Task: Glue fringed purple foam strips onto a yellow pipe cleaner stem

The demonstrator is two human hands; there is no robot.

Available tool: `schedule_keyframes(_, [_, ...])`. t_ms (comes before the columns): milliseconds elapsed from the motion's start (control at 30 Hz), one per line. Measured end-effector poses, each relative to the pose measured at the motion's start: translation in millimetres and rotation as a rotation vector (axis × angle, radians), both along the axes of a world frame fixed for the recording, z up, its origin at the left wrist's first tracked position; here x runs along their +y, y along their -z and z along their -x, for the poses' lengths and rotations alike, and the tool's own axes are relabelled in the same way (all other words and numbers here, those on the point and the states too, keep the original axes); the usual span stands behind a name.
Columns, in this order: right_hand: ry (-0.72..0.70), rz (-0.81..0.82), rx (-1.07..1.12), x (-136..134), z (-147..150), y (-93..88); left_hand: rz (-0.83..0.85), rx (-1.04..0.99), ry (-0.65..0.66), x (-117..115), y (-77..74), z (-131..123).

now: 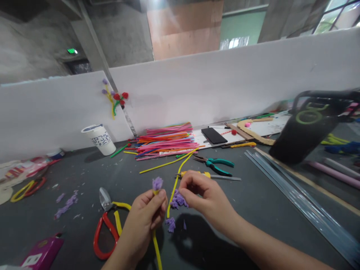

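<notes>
Left hand (pixel 146 213) around purple-topped yellow stem (pixel 158 183); right hand (pixel 203 190), hold unclear; white cup (pixel 100 139), contents hidden.

Bench (pixel 84 170): shears (pixel 106 202), left of left hand (pixel 147 210); pliers (pixel 210 164), beyond right hand (pixel 206 193); behind, left to right: cup (pixel 100 140), pipe-cleaner bundle (pixel 167 142), phone (pixel 214 135).

Left hand (pixel 144 213) hides middle of yellow stem (pixel 157 250); lower end cropped at 6 o'clock. Right hand (pixel 202 191) masks part of yellow-handled tool (pixel 207 174); can't tell if that hand pinches anything. Magenta case (pixel 46 249) cropped, 8 o'clock. Green sign (pixel 71 51), 10 o'clock: too small to read.
</notes>
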State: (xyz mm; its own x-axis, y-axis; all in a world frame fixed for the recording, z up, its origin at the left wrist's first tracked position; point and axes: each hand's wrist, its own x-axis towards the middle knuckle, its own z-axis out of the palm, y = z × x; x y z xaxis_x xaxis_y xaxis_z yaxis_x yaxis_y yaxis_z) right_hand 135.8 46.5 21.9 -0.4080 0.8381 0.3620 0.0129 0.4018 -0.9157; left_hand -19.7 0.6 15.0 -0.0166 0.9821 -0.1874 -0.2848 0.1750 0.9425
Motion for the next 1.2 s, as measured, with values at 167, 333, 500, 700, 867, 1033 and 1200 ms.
schedule_keyframes(167, [-0.008, -0.049, -0.033, -3.0, 0.6, 3.7, 0.004, 0.006, -0.008, -0.6, -0.9, -0.9])
schedule_keyframes(333, [0.009, -0.253, -0.187, -1.4, 0.2, 4.9, 0.037, 0.009, -0.031, 0.0, -1.4, -3.5])
schedule_keyframes(500, [0.186, -0.266, -0.591, 31.8, -21.9, -1.6, 0.003, 0.023, -0.123, 3.3, -3.4, 3.9])
schedule_keyframes(700, [0.412, -0.116, -0.964, 79.0, -52.8, 4.9, -0.03, -0.022, -0.187, 13.5, -0.1, 20.5])
schedule_keyframes(867, [0.401, -0.042, -1.164, 90.6, -57.6, 4.5, -0.055, -0.085, -0.183, 18.7, 2.5, 30.7])
schedule_keyframes(1033, [0.326, -0.057, -1.163, 71.6, -37.9, -1.6, -0.072, -0.167, -0.159, 20.0, 1.2, 40.0])
schedule_keyframes(1200, [0.006, -0.185, -0.953, 20.1, 22.4, 9.5, -0.063, -0.234, -0.068, 10.6, -12.1, 38.6])
